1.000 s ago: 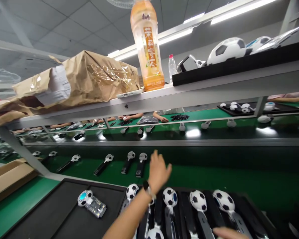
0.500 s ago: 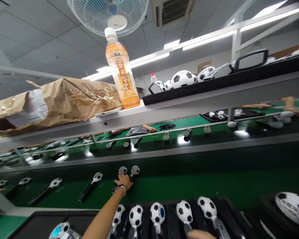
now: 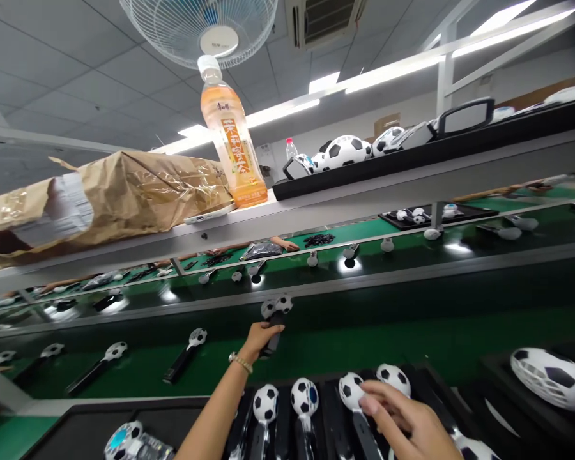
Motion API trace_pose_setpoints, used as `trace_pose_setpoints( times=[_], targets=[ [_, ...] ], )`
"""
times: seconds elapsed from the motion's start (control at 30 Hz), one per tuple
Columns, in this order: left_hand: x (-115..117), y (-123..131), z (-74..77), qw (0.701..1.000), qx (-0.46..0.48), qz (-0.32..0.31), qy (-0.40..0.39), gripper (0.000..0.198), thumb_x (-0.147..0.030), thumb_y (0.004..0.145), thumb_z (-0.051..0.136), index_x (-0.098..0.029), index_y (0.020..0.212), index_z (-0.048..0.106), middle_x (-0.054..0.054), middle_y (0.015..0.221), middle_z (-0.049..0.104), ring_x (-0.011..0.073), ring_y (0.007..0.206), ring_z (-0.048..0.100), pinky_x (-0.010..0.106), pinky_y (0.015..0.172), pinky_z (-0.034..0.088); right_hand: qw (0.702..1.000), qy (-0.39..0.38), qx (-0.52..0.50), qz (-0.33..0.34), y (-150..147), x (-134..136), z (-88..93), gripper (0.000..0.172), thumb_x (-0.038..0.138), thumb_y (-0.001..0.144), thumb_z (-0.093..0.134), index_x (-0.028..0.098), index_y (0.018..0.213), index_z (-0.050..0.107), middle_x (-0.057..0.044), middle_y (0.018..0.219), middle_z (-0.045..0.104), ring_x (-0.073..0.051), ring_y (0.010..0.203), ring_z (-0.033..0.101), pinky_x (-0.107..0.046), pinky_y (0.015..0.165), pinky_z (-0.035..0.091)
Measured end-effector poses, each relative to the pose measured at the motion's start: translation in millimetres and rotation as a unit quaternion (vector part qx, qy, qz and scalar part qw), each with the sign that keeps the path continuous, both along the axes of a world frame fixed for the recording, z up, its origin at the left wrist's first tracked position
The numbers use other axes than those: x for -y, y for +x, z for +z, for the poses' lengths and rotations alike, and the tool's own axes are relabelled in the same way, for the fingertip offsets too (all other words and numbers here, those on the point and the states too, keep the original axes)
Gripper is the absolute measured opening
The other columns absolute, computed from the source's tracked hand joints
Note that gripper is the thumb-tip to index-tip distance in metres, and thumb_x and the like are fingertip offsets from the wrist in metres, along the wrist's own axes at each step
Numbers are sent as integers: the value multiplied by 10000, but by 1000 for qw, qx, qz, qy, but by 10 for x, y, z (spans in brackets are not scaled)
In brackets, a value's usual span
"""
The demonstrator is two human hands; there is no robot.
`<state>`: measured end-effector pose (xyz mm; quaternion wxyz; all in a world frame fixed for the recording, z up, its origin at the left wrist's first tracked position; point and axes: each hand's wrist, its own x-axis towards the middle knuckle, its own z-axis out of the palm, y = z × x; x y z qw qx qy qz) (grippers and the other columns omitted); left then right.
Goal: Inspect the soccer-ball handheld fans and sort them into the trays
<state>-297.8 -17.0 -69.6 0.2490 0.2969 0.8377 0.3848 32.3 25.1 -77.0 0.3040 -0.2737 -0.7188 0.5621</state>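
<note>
My left hand [image 3: 263,340] is closed around the black handles of two soccer-ball-headed handheld devices [image 3: 276,313], their black-and-white heads side by side above the fingers. It is over the far part of the green belt. Low on the right, my right hand [image 3: 407,418] is half curled, its fingers apart, with no object visible between them. Its fingertips are beside the ball head of a device [image 3: 351,390] in the black tray. More such devices lie in that row, including one [image 3: 305,397] with a dark blue spot. Whether the right fingertips touch a head, I cannot tell.
Several similar devices lie spaced along the green belt [image 3: 138,364] to the left. A ball-shaped part with a turquoise disc [image 3: 119,439] sits at the tray's left. Above, a shelf [image 3: 316,211] carries a drink bottle [image 3: 234,140], a paper-wrapped box [image 3: 138,191] and ball-shaped parts.
My left hand has picked up two devices from the belt and moved right with them. My right hand has come further into view over the row, and a nearby device has shifted toward the lower right.
</note>
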Motion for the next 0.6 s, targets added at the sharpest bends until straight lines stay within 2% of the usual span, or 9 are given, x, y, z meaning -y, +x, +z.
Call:
trace_pose_setpoints(
  times=[0.1,0.17,0.23,0.33,0.4,0.47,0.53,0.6],
  targets=[
    [-21,624,201,986,92,-75,114,295,-413,746,686,-128,789,621,-13,679,598,112,617,566,257,584,464,991,-110,-4,-71,-152,7,-66,653,594,794,549,199,1309,484,-132,1234,603,-255,1118,582,-357,935,480],
    [33,1091,337,966,161,-121,164,349,-420,648,752,-127,803,643,-9,644,596,118,588,558,247,562,442,974,-190,-54,-113,-245,51,-53,749,612,785,560,208,1388,370,-137,1307,544,-256,1181,535,-395,983,441],
    [130,1525,444,940,232,-167,188,421,-437,612,758,-122,870,654,28,704,646,147,622,593,274,606,474,949,-266,-129,-105,-290,94,9,708,590,790,579,198,1354,410,-124,1283,561,-245,1173,538,-379,976,442],
    [303,1970,523,889,332,-210,235,469,-382,611,772,-128,985,649,97,926,703,222,854,653,305,763,505,892,-383,-230,-66,-248,92,119,499,497,779,649,160,1141,580,-89,1053,676,-232,1011,625,-333,862,504],
    [393,2089,521,864,363,-199,287,504,-308,609,796,-152,1056,624,117,1092,681,254,1033,624,319,886,489,849,-444,-277,-69,-170,40,161,359,410,764,682,152,1007,623,-63,884,699,-222,894,655,-315,773,528],
    [449,2087,486,868,350,-151,319,522,-287,608,807,-153,1070,604,138,1136,667,265,1037,631,342,895,508,821,-481,-301,-64,-89,-26,174,254,308,749,683,148,939,631,-48,828,690,-198,813,656,-298,708,536],
    [479,2012,435,884,328,-76,324,504,-308,601,814,-148,1023,591,128,1017,702,224,822,682,320,742,565,812,-493,-310,-34,-37,-73,176,193,250,736,665,138,890,638,-37,795,670,-160,720,633,-269,632,534],
    [494,1915,387,890,331,-1,315,462,-377,642,780,-153,989,575,77,836,714,144,570,629,256,532,546,809,-496,-314,-10,-35,-81,182,184,284,765,632,123,852,646,-32,736,637,-134,649,599,-264,608,536]
  ],
)
